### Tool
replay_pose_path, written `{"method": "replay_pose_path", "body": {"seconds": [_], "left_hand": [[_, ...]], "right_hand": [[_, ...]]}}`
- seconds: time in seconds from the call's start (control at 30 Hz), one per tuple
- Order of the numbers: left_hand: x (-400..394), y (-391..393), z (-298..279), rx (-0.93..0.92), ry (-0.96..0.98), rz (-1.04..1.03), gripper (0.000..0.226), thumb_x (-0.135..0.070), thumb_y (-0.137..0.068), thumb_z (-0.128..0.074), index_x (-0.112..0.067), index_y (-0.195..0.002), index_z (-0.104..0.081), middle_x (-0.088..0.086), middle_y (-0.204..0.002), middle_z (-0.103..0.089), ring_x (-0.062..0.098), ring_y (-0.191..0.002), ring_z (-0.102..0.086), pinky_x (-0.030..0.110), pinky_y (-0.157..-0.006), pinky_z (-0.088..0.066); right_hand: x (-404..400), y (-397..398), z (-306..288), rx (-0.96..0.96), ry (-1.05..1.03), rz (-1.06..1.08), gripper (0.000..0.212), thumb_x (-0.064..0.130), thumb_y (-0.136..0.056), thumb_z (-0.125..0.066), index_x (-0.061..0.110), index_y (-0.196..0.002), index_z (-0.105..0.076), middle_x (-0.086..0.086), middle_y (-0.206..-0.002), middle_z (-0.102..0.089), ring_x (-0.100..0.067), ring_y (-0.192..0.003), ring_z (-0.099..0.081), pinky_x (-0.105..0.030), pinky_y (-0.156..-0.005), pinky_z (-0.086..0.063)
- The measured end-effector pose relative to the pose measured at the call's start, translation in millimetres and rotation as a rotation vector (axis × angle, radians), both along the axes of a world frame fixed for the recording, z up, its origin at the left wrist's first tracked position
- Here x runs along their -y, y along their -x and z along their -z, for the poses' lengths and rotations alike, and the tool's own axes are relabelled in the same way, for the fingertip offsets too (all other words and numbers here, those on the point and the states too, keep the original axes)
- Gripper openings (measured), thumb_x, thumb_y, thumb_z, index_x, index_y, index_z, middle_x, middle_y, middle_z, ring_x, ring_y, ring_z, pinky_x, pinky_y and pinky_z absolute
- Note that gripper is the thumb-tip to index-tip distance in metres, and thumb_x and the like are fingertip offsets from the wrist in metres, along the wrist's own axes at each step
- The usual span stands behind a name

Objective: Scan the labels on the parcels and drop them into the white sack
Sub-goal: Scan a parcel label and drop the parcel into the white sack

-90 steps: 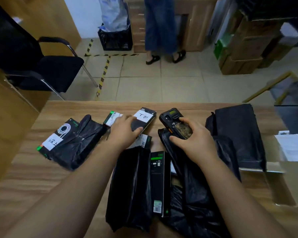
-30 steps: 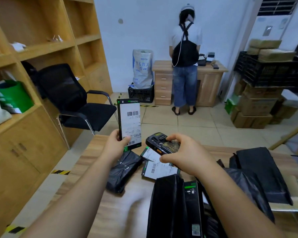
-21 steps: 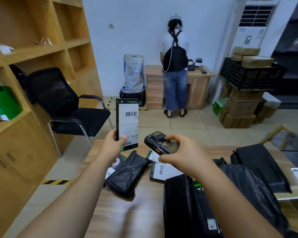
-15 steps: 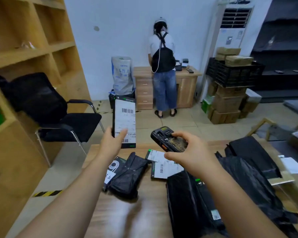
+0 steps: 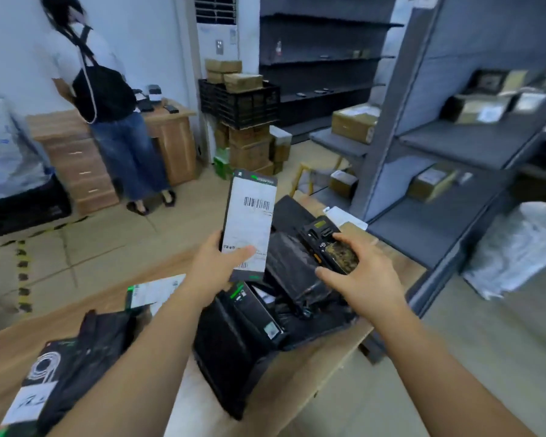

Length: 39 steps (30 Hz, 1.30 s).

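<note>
Holding a flat parcel (image 5: 249, 225) upright, label w/ barcode facing the camera, the left hand (image 5: 213, 269) pinched its lower end above the desk (image 5: 10, 348). Right hand (image 5: 361, 280) gripped the scanner (image 5: 330, 246) just beside it. Scan step seemed underway; next, prob. drop into the white sack (image 5: 517, 250), far right.

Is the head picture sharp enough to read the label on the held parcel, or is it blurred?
Head view: the whole frame is motion-blurred and bent by the wide lens; the parcel in the left hand shows barcode bars, but its print is unreadable.
</note>
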State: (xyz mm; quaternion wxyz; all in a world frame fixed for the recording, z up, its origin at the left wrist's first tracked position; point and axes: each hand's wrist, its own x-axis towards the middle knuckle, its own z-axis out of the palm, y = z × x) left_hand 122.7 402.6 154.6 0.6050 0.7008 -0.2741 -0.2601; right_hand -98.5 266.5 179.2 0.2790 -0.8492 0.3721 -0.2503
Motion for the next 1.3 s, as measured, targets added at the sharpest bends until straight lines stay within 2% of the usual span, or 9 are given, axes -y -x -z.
{"method": "replay_pose_path", "body": {"seconds": [0.1,0.2,0.27,0.5,0.63,0.73,0.83,1.1,1.3], "left_hand": [[58.6,46.5,-9.6,-0.056,0.054,0.138,0.03,-0.018,-0.086,-0.074,-0.028,-0.112,-0.063,-0.01,-0.105,-0.073,0.007,-0.09,-0.071,0.026,-0.074,-0.055],[119.3,102.2,-21.2,-0.136,0.066,0.272,0.037,-0.021,-0.086,-0.075,-0.023,-0.122,-0.064,-0.007,-0.11,-0.074,0.014,-0.098,-0.071,0.038,-0.084,-0.056],[161.0,143.9,-23.0,-0.185,0.066,0.35,0.033,-0.018,-0.086,-0.074,-0.022,-0.118,-0.065,-0.004,-0.11,-0.074,0.017,-0.097,-0.072,0.041,-0.085,-0.056],[289.6,313.0,-9.8,-0.269,0.006,0.593,0.031,-0.014,-0.083,-0.075,-0.017,-0.113,-0.065,0.002,-0.107,-0.075,0.018,-0.095,-0.073,0.036,-0.083,-0.056],[351.4,393.4,-9.3,-0.252,-0.015,0.682,0.036,-0.016,-0.083,-0.076,-0.016,-0.117,-0.064,0.002,-0.107,-0.075,0.018,-0.095,-0.073,0.035,-0.08,-0.057],[391.3,437.7,-14.8,-0.243,-0.014,0.724,0.027,-0.015,-0.085,-0.074,-0.02,-0.11,-0.065,-0.002,-0.103,-0.076,0.015,-0.092,-0.073,0.031,-0.076,-0.056],[426.8,468.3,-21.3,-0.229,-0.009,0.747,0.022,-0.013,-0.087,-0.072,-0.024,-0.104,-0.065,-0.006,-0.098,-0.076,0.011,-0.09,-0.073,0.03,-0.079,-0.054],[543.9,495.0,-17.4,-0.169,-0.021,0.805,0.024,-0.015,-0.087,-0.073,-0.026,-0.108,-0.065,-0.006,-0.103,-0.076,0.012,-0.095,-0.072,0.037,-0.091,-0.054],[660.5,507.2,-14.8,-0.227,0.012,0.829,0.026,-0.013,-0.085,-0.074,-0.024,-0.107,-0.066,-0.003,-0.104,-0.076,0.017,-0.097,-0.072,0.041,-0.093,-0.054]], "right_hand": [[32.5,58.3,-4.3,0.066,0.017,0.167,0.065,0.048,-0.073,-0.082,0.038,-0.131,-0.055,0.016,-0.123,-0.057,-0.01,-0.113,-0.055,-0.033,-0.094,-0.049],[67.5,121.7,-7.8,0.145,0.026,0.31,0.064,0.045,-0.073,-0.083,0.035,-0.13,-0.056,0.012,-0.125,-0.058,-0.011,-0.113,-0.056,-0.034,-0.094,-0.05],[89.6,167.7,-6.6,0.186,0.03,0.403,0.063,0.041,-0.073,-0.084,0.034,-0.13,-0.057,0.012,-0.122,-0.057,-0.008,-0.108,-0.055,-0.031,-0.093,-0.049],[162.3,330.3,11.7,0.256,0.016,0.681,0.06,0.036,-0.071,-0.085,0.037,-0.126,-0.06,0.014,-0.117,-0.058,-0.009,-0.106,-0.055,-0.026,-0.087,-0.044],[207.4,405.2,17.9,0.262,0.037,0.748,0.061,0.04,-0.07,-0.084,0.038,-0.126,-0.06,0.015,-0.119,-0.058,-0.007,-0.104,-0.054,-0.026,-0.089,-0.044],[239.6,449.5,18.1,0.259,0.045,0.785,0.062,0.041,-0.07,-0.083,0.039,-0.127,-0.058,0.016,-0.12,-0.055,-0.005,-0.103,-0.053,-0.026,-0.088,-0.045],[272.2,479.3,17.2,0.256,0.04,0.811,0.062,0.04,-0.071,-0.083,0.04,-0.128,-0.057,0.019,-0.117,-0.054,-0.005,-0.102,-0.054,-0.027,-0.089,-0.046],[385.1,505.2,30.2,0.267,0.036,0.838,0.062,0.039,-0.071,-0.083,0.042,-0.127,-0.057,0.019,-0.121,-0.056,-0.005,-0.104,-0.055,-0.032,-0.09,-0.05],[487.8,516.9,13.4,0.206,0.063,0.886,0.063,0.044,-0.071,-0.081,0.042,-0.128,-0.055,0.018,-0.122,-0.056,-0.005,-0.104,-0.056,-0.028,-0.086,-0.05]]}}
